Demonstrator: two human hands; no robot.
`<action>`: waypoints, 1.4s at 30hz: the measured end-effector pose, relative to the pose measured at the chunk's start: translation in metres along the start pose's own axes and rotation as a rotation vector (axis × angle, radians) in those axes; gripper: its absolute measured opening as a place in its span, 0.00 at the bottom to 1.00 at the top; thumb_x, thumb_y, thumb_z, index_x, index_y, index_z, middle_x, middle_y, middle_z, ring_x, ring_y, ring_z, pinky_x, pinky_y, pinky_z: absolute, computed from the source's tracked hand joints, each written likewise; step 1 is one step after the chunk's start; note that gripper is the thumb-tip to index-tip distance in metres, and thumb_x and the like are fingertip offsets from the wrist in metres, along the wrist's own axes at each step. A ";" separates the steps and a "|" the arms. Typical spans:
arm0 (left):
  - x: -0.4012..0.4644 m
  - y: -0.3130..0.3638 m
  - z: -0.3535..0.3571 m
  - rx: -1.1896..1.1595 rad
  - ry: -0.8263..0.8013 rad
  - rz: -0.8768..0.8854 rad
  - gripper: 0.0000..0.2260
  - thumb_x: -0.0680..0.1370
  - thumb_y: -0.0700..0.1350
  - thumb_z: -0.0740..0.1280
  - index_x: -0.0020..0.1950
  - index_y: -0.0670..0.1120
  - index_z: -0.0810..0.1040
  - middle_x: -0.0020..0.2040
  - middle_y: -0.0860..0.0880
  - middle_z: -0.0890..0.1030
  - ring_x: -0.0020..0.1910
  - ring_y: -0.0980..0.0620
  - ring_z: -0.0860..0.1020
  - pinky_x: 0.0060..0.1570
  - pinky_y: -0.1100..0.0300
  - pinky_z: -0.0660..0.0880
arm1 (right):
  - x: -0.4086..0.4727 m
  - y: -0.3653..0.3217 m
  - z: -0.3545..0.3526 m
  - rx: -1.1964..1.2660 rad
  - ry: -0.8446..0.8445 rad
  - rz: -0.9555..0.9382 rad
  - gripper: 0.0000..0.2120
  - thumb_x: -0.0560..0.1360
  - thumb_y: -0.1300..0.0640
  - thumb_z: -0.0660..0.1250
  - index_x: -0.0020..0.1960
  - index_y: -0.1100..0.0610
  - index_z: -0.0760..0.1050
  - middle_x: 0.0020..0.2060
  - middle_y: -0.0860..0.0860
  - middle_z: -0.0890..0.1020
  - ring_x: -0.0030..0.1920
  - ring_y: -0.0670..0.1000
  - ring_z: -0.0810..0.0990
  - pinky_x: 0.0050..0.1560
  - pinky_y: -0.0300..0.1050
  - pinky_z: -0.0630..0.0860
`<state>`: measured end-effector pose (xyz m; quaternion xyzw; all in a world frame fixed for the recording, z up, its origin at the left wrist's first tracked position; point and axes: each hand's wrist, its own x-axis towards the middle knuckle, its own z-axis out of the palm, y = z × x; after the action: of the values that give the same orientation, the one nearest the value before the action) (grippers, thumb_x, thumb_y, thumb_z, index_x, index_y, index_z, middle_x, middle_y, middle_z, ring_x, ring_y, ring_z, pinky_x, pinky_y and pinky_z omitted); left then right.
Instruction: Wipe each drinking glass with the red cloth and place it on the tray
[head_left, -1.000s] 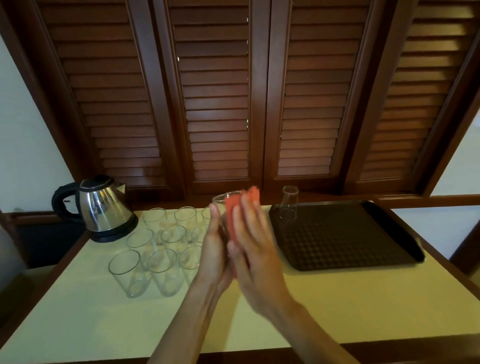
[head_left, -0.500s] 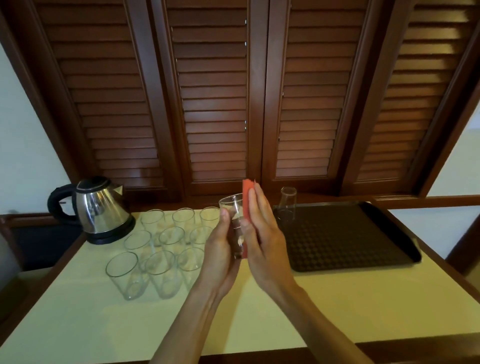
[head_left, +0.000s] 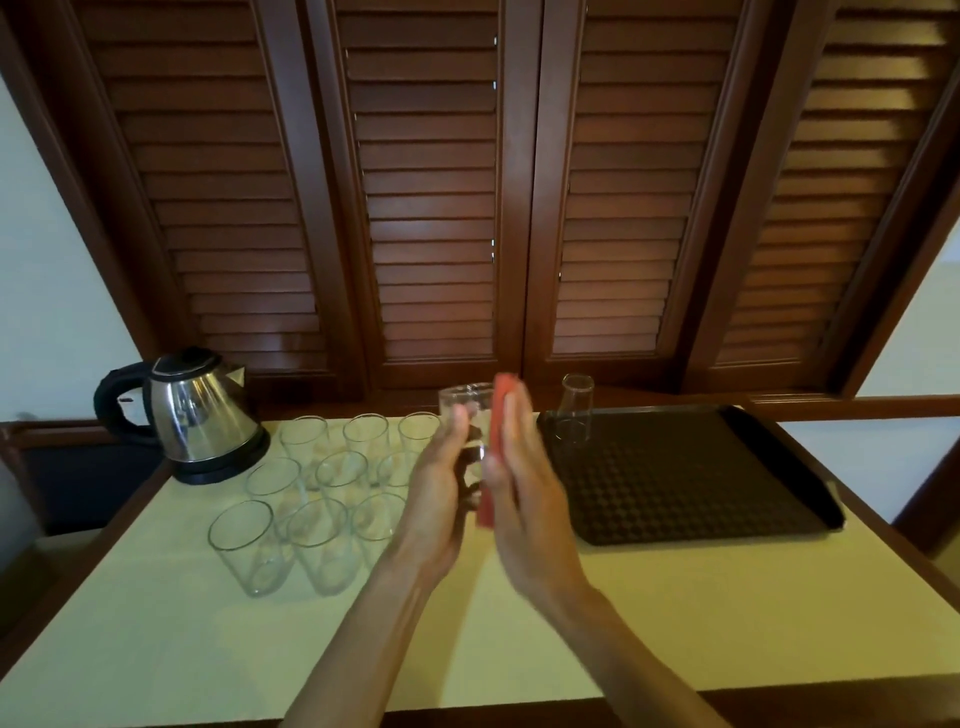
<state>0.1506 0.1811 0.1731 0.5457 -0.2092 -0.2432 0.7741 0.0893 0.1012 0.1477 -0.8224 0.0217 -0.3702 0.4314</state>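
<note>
Left hand (head_left: 434, 499) holds a glass (head_left: 466, 415) upright; right hand (head_left: 524, 499) presses the red cloth (head_left: 497, 415) against it.

Eleven glasses, one cloth, one tray, one kettle, two hands.

Nine glasses (head_left: 244, 545) stand upright in a three-by-three block on the counter (head_left: 156, 649), three to a row. A tenth glass (head_left: 465, 410) is up between the two hands, the left hand (head_left: 434, 499) and the right hand (head_left: 524, 499). An eleventh glass (head_left: 574, 415) stands alone, mouth down, on the single dark tray (head_left: 701, 483). There is one red cloth (head_left: 498, 410), one steel kettle (head_left: 195, 415), and four slatted wooden shutter panels (head_left: 431, 182) behind the counter.
</note>
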 end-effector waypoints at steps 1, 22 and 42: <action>-0.003 -0.005 0.002 0.030 -0.003 0.000 0.24 0.81 0.62 0.57 0.69 0.51 0.80 0.64 0.47 0.84 0.66 0.48 0.81 0.65 0.43 0.78 | 0.012 -0.002 -0.006 0.014 0.043 0.047 0.26 0.84 0.41 0.48 0.80 0.41 0.45 0.80 0.36 0.46 0.78 0.34 0.49 0.74 0.28 0.53; -0.009 0.000 0.008 0.121 0.146 0.146 0.20 0.82 0.60 0.60 0.69 0.54 0.80 0.61 0.52 0.85 0.61 0.55 0.83 0.61 0.50 0.80 | 0.001 -0.011 0.000 0.218 0.086 0.094 0.26 0.86 0.53 0.51 0.82 0.53 0.48 0.81 0.42 0.53 0.79 0.38 0.54 0.76 0.35 0.58; -0.006 0.000 -0.001 0.046 0.117 0.082 0.24 0.82 0.63 0.54 0.67 0.53 0.81 0.61 0.49 0.86 0.64 0.51 0.82 0.67 0.46 0.76 | -0.012 -0.007 0.007 0.020 -0.007 -0.082 0.24 0.86 0.50 0.49 0.81 0.50 0.51 0.82 0.44 0.51 0.81 0.46 0.49 0.80 0.43 0.50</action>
<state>0.1470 0.1854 0.1722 0.5676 -0.1914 -0.1742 0.7816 0.0832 0.1150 0.1430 -0.8197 -0.0172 -0.3847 0.4240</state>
